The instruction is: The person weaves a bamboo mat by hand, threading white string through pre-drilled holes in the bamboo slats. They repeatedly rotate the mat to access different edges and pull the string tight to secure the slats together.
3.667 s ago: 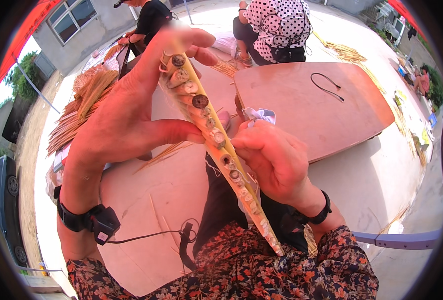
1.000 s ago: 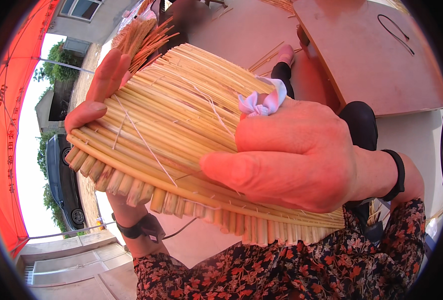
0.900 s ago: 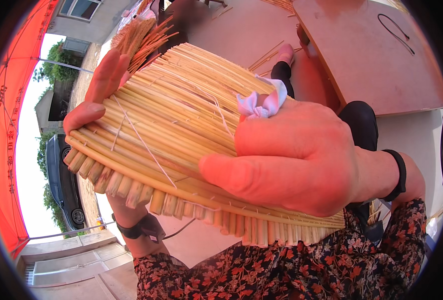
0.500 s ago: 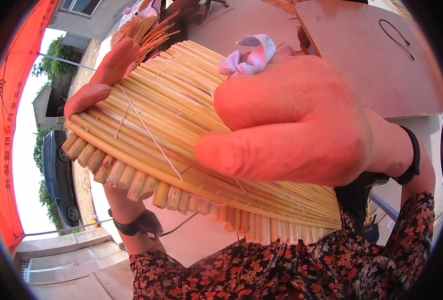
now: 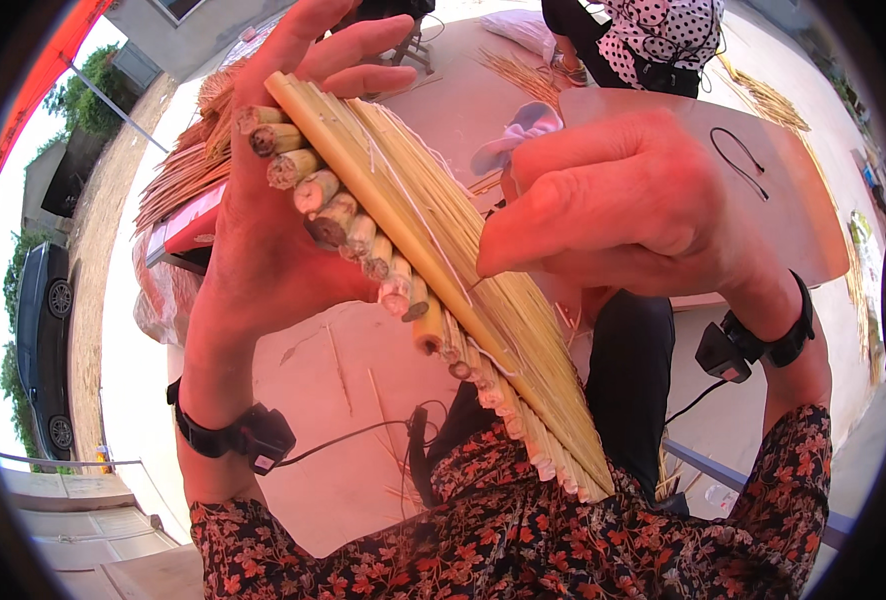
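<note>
My left hand (image 5: pixel 253 260) supports a mat of pale yellow stalks (image 5: pixel 523 330), stitched side by side with white thread. Its fingers reach up past the mat's upper corner, and the palm lies behind the cut stalk ends (image 5: pixel 335 218). The mat slants from upper left down to my lap. Over its right side hangs my right hand (image 5: pixel 623 195), closed in a pinch with the thumb tip close to the stalks. Whatever is in that pinch is too small or hidden to make out. A lilac cloth strip (image 5: pixel 528 130) is tied at its fingers.
Behind my right hand lies a pinkish-brown board (image 5: pixel 783 220) with a black cord loop (image 5: pixel 738 165). Reddish stalks (image 5: pixel 188 180) are piled at left. A person in a polka-dot top (image 5: pixel 663 40) is at the far side. Black wrist devices (image 5: pixel 263 438) trail cables.
The mat has tipped steeply, turning its cut ends toward me and its face more edge-on. My right hand has moved to the right, and my left fingers now stretch above the mat's corner.
</note>
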### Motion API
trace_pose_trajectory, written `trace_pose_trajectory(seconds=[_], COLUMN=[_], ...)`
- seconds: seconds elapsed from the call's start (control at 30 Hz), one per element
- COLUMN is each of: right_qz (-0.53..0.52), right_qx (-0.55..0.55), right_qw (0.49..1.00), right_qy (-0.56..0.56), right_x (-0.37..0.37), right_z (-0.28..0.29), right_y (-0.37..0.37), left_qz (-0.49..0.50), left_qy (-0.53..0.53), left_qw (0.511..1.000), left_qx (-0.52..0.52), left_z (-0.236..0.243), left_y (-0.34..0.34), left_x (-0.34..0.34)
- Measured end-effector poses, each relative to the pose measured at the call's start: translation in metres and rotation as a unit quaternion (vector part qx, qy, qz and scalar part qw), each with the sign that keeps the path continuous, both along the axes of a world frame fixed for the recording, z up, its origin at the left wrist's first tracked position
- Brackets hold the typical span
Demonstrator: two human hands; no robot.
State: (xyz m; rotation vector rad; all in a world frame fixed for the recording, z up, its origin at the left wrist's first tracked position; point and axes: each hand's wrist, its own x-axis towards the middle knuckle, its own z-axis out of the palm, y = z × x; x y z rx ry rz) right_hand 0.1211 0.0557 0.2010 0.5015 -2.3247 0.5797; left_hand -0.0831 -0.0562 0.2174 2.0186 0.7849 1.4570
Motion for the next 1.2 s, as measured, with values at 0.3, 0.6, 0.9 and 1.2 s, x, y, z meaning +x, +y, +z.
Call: trace_pose_trajectory(seconds=[0.3, 0.6, 0.9, 1.2], right_qz=[-0.137, -0.224, -0.291, -0.246], right_qx=[0.016, -0.059, -0.118, -0.251], right_qw=[0.990, 0.972, 0.949, 0.934], right_qy=[-0.028, -0.047, -0.030, -0.068], right_x=[0.003, 0.011, 0.027, 0.027], right_z=[-0.008, -0.017, -0.020, -0.012], right_y=[-0.023, -0.039, -0.058, -0.081], left_qz=[0.090, 0.103, 0.112, 0.111], left_qy=[0.204, 0.245, 0.271, 0.238], left_qw=[0.974, 0.962, 0.954, 0.964], left_qx=[0.031, 0.054, 0.066, 0.029], left_z=[-0.002, 0.001, 0.006, 0.013], left_y=[0.019, 0.023, 0.020, 0.008], left_x=[-0.010, -0.013, -0.001, 0.003])
